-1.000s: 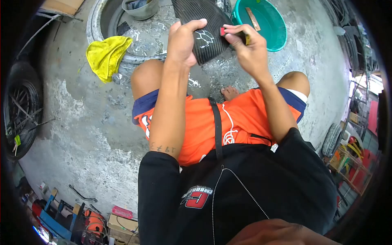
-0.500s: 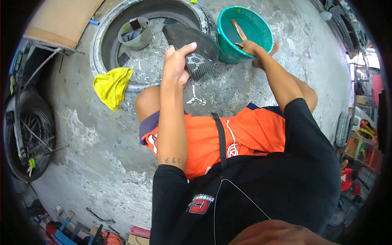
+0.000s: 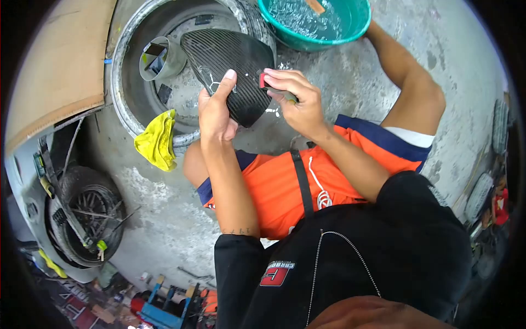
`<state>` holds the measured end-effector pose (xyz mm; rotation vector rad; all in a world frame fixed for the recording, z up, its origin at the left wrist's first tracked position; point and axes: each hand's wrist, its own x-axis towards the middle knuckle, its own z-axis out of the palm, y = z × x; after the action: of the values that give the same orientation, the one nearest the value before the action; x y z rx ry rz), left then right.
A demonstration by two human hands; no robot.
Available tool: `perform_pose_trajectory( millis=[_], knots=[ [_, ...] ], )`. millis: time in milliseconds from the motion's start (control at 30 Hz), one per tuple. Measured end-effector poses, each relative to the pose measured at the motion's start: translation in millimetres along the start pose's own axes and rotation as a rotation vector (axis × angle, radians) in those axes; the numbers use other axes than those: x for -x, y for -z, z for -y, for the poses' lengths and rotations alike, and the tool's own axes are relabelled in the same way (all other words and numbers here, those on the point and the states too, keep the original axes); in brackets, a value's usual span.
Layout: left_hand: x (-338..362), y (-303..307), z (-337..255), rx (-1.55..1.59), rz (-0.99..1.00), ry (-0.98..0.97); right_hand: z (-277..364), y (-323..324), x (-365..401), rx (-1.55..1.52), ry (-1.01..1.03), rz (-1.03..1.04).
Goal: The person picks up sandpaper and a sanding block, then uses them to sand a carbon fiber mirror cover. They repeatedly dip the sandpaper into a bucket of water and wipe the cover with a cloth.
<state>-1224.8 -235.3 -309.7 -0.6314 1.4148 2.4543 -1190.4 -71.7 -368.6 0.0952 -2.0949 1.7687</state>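
A curved, glossy carbon-fibre shell (image 3: 233, 60) is held tilted above the tyre ring. My left hand (image 3: 218, 112) is closed around its near left edge, with the thumb on top. My right hand (image 3: 301, 101) pinches a small sanding block (image 3: 263, 81), red at one end with a grey part below, at the shell's right edge. Fingers cover most of the block. Beyond my right hand stands a teal bucket (image 3: 307, 43) of rippling water with a wooden strip (image 3: 315, 6) in it.
A large tyre (image 3: 121, 82) lies flat on the wet floor, with a grey tub (image 3: 174, 63) inside it. A yellow cloth (image 3: 156, 141) drapes over its near rim. At left are a wooden panel (image 3: 55, 60) and a wheel (image 3: 90, 214).
My right hand has come out of the bucket to the shell's right edge, holding the block. The shell has turned in my left hand. Water in the bucket now ripples, and the view has shifted.
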Motion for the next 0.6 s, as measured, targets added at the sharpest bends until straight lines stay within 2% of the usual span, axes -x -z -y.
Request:
perform_pose_trajectory(
  millis=[67, 100, 167, 200, 333, 367, 433, 467, 567, 600],
  knots=[
    [1.9, 4.9, 3.9, -0.026, 0.043, -0.043, -7.9, 0.1, -17.3, 0.055, 0.153, 0.083],
    [2.2, 4.9, 6.3, -0.045, 0.036, -0.027, -14.5, -2.3, -33.2, -0.007, -0.061, 0.071],
    [1.8, 2.3, 7.2, 0.038, 0.069, -0.094, -27.4, -9.4, -63.2, -0.05, -0.122, 0.039],
    [2.9, 0.7, 2.7, 0.021, 0.029, -0.103, -21.3, -8.2, -62.5, 0.173, 0.034, 0.036],
    [11.0, 3.4, -6.1, 0.101, 0.082, -0.143, 37.7, 17.5, -31.2, 0.129, 0.284, 0.211],
    [11.5, 3.3, -6.4, 0.111, 0.078, -0.146, 37.4, 16.8, -36.8, 0.131, 0.288, 0.221],
    [13.4, -1.2, -6.2, 0.004, 0.134, -0.276, 26.4, 15.1, -59.0, 0.034, 0.076, 0.297],
    [12.2, 4.9, -9.3, 0.048, 0.153, -0.242, 15.9, 6.9, -78.0, 0.136, 0.211, 0.239],
    [12.8, 11.4, -11.2, 0.153, 0.192, -0.281, 31.2, -10.1, -90.3, 0.296, 0.341, 0.181],
    [14.9, 10.5, -13.1, 0.155, 0.181, -0.317, 48.3, -7.3, -76.2, 0.272, 0.428, 0.255]
  ],
)
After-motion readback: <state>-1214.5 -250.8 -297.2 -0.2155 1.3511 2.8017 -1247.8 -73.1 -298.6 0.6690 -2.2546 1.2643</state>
